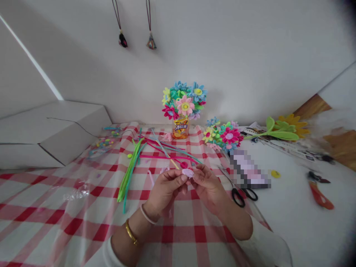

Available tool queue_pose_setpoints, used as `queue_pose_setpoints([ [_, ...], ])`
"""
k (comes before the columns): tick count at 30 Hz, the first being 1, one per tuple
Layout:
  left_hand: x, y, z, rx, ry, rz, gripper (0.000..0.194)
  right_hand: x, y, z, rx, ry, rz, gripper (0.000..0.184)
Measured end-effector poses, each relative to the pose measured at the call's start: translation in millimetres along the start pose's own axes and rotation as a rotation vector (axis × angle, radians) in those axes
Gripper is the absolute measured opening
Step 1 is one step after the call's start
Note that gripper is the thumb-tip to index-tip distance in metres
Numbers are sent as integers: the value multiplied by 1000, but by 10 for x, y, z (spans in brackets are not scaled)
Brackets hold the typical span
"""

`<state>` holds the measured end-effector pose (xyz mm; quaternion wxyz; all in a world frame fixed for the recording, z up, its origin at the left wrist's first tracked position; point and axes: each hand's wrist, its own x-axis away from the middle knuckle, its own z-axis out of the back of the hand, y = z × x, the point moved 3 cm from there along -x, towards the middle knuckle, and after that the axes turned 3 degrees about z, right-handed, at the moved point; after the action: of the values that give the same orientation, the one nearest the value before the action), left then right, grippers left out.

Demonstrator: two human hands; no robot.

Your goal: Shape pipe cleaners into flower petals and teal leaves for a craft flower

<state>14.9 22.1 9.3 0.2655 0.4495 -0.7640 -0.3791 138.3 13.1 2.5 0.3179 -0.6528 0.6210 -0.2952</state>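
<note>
Near the middle of the table, my left hand (171,185) and my right hand (208,187) meet with fingertips pinched on a small pale-lilac pipe cleaner piece (188,172), bent into a petal-like loop. My fingers cover part of it. Just behind my hands lies a dark pink pipe cleaner coil (184,165). More lilac pipe cleaner (151,178) lies to the left of my left hand. Green pipe cleaners (130,168) are bunched further left, and pink pipe cleaners (155,156) are strewn beyond my fingers.
A bottle (180,128) holding fuzzy flowers stands at the back. More flowers (228,136) lie right of it. Black-handled scissors (238,197) rest beside a blurred-out phone-like object (249,170). Red-handled pliers (321,194) lie far right. A white box (55,133) sits left.
</note>
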Motion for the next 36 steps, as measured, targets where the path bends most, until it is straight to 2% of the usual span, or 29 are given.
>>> queue_pose_setpoints([
  [6,15,17,13,-13,38,-75,11,47,12,-22,30,7,19,35],
  [13,17,34,21,22,-47,-3,11,63,22,-38,7,-66,-13,33],
  [19,25,67,45,-68,33,-12,12,43,-27,-27,39,-81,-7,28],
  [25,10,36,43,4,-40,22,9,48,-30,-43,35,-81,-13,27],
  [30,10,44,58,-41,0,1,11,55,-27,-50,52,-112,31,28],
  [33,17,51,59,-35,4,13,11,58,-40,-25,93,-84,70,30],
  [36,5,48,72,8,28,26,11,60,-84,9,262,-7,119,33],
])
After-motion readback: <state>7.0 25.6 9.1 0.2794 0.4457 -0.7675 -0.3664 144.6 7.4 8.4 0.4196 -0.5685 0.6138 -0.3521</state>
